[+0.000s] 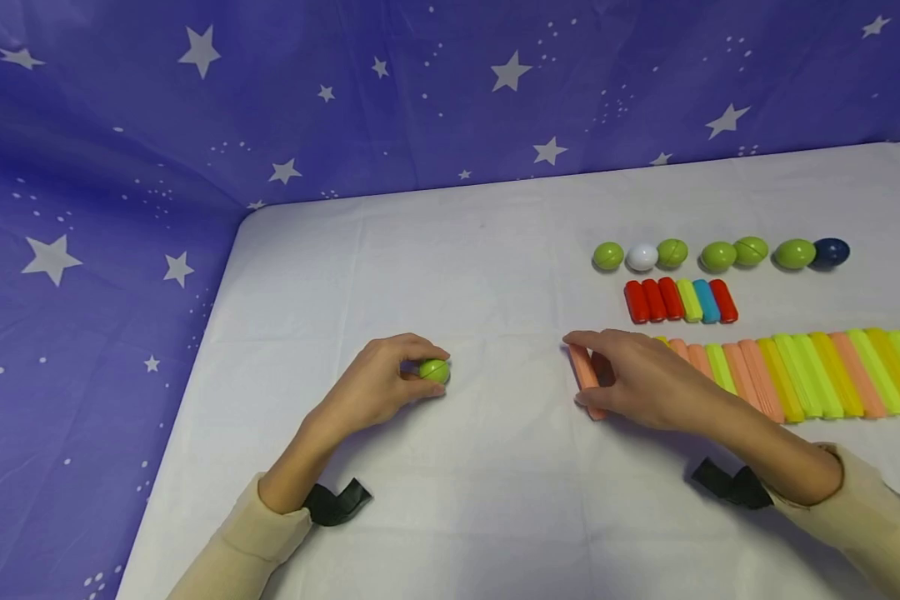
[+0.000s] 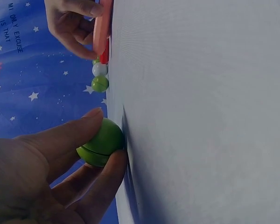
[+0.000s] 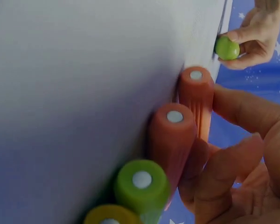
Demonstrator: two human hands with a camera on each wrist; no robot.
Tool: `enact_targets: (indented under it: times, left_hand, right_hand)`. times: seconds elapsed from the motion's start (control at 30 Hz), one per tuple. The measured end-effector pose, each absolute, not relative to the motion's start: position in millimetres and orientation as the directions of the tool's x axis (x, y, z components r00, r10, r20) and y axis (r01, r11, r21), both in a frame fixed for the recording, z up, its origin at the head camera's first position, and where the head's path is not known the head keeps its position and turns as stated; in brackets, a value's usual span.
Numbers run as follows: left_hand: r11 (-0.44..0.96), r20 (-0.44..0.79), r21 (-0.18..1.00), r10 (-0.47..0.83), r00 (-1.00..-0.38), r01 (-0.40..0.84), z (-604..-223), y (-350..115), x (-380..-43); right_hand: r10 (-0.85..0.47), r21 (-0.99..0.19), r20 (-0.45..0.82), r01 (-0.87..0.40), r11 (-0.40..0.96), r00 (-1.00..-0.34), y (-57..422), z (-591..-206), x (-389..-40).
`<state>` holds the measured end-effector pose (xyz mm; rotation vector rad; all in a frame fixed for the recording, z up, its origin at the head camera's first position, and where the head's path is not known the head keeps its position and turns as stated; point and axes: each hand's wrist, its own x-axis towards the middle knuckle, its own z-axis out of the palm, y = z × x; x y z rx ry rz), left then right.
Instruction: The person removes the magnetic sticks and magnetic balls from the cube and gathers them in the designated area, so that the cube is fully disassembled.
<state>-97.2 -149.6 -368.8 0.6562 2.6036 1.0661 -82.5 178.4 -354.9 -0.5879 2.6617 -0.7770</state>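
My left hand [image 1: 375, 385] pinches a glossy green ball [image 1: 434, 371] with a seam round it, between thumb and fingers. In the left wrist view the ball [image 2: 102, 140] sits at or just over the white cloth; the gap is hard to judge. To the right, my right hand [image 1: 645, 379] pinches a salmon-pink ribbed stick [image 1: 584, 371] near its two ends. A pale round spot marks the end of this stick [image 3: 196, 84] in the right wrist view. Behind the right hand, partly hidden by it, runs a row of similar long sticks [image 1: 802, 375] in salmon, yellow and lime.
Toward the back right lie several green balls [image 1: 795, 253], a white ball [image 1: 642, 257] and a dark blue one [image 1: 830, 252]. Short red sticks [image 1: 652, 300], with one lime and one blue [image 1: 707, 301], lie below them. A purple starry cloth [image 1: 390, 100] hangs behind the white table [image 1: 420, 258].
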Motion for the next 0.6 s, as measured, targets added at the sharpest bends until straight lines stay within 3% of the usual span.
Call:
enact_targets:
  times: [0.2, 0.37, 0.6]
  left_hand:
    - [0.627, -0.061, 0.715, 0.496, -0.866, 0.309, -369.5, -149.8, -97.3]
    - [0.626, -0.061, 0.716, 0.496, -0.866, 0.308, -369.5, -150.4, -97.2]
    - [0.636, -0.072, 0.712, 0.486, -0.871, 0.296, -369.5, -149.7, -97.2]
  right_hand:
    - [-0.422, -0.516, -0.168, -0.285, 0.808, -0.891, 182.8, -355.5, -81.5]
    - [-0.405, -0.567, -0.099, -0.283, 0.774, -0.909, 193.1, -354.5, -77.6]
    - [-0.538, -0.511, 0.004, -0.464, 0.724, -0.843, 198.9, -358.1, -73.5]
